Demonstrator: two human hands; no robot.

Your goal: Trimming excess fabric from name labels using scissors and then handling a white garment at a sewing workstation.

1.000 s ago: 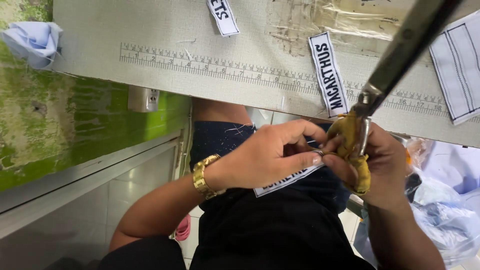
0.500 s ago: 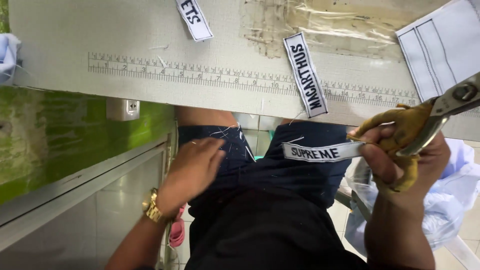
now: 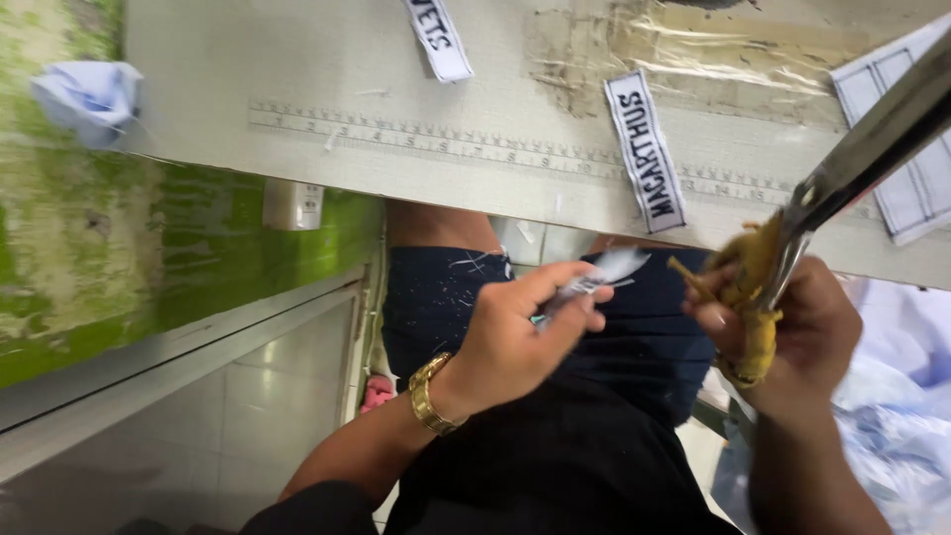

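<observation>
Scissors point(image 3: 842, 188), large, with yellow-wrapped handles, are gripped in the right hand point(image 3: 792, 327), blades angled up over the table edge point(image 3: 475, 188). Left hand point(image 3: 515, 342), wearing a gold watch point(image 3: 431, 394), pinches a small blurred white fabric piece point(image 3: 599, 277) above the lap. A lettered fabric label point(image 3: 646, 149) lies on the table.

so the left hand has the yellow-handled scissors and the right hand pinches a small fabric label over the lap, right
Sides are swapped. In the head view the right hand has the yellow-handled scissors, and the left hand pinches the small fabric label over the lap.
</observation>
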